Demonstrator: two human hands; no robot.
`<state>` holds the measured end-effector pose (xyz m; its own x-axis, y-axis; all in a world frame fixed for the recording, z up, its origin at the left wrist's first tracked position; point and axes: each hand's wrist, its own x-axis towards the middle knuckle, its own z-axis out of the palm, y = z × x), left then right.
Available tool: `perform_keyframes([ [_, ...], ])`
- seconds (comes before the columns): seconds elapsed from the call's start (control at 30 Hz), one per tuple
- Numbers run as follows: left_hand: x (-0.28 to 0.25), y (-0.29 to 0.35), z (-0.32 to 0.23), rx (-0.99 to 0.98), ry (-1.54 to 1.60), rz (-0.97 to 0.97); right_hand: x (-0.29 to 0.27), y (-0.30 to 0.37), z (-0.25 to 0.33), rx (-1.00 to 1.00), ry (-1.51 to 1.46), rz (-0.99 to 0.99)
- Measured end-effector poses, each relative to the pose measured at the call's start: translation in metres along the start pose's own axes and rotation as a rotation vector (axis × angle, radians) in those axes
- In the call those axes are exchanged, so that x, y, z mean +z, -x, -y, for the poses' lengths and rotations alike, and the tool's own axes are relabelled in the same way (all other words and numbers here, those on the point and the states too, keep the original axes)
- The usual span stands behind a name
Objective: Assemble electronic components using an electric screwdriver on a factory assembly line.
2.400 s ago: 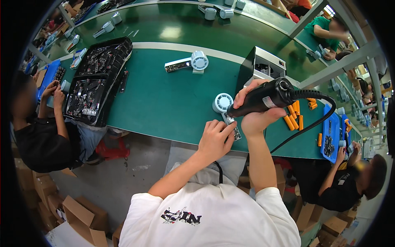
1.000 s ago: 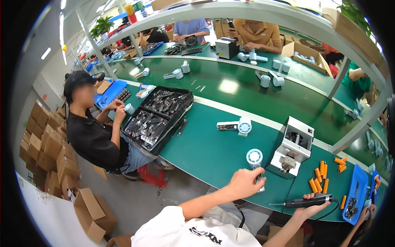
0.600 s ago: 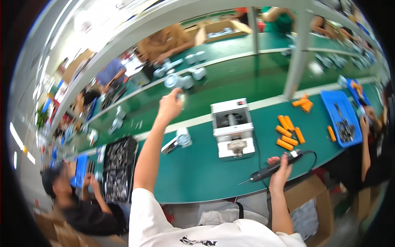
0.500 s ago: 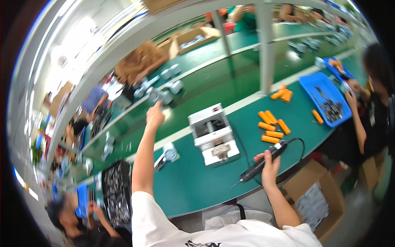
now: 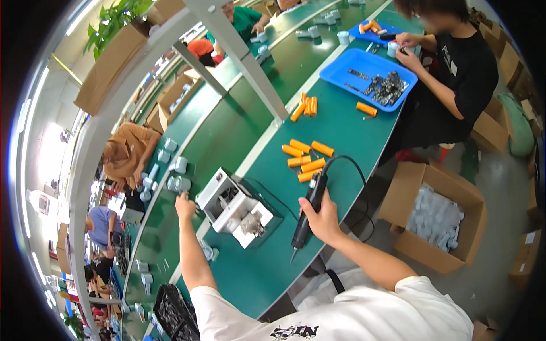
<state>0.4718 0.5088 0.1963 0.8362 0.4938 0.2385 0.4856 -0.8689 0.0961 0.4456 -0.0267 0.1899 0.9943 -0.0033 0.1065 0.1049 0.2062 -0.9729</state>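
1. Corded screwdriver (image 5: 309, 211): one, gripped by the right hand (image 5: 322, 219) over the bench (image 5: 256, 278), near its front edge.
2. Left hand (image 5: 184, 207): past the far edge, beside pale-blue fans (image 5: 180, 183); cannot tell its grip.
3. Orange cylinders (image 5: 312, 165): six grouped near the screwdriver.

White shirt (image 5: 364, 315), below the right hand (image 5: 323, 219): bold black lettering across the front, partly creased. Black shirt (image 5: 463, 85) of a co-worker, well up and right of that hand: small pale print, illegible. Cardboard box (image 5: 524, 258), far right of it: white label (image 5: 531, 237), also unreadable.
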Motion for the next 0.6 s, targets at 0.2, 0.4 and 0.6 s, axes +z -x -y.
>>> perform_keyframes([
  [0.2,-0.083,0.086,-0.086,0.283,0.184,-0.129,-0.004,-0.011,-0.004,0.044,-0.035,0.033],
  [0.4,-0.170,0.289,-0.169,0.006,0.645,-0.222,-0.028,-0.025,0.016,0.286,0.063,0.308],
  [0.6,-0.113,0.492,-0.210,-0.463,1.046,-0.515,-0.037,-0.027,0.050,0.275,0.626,0.441],
])
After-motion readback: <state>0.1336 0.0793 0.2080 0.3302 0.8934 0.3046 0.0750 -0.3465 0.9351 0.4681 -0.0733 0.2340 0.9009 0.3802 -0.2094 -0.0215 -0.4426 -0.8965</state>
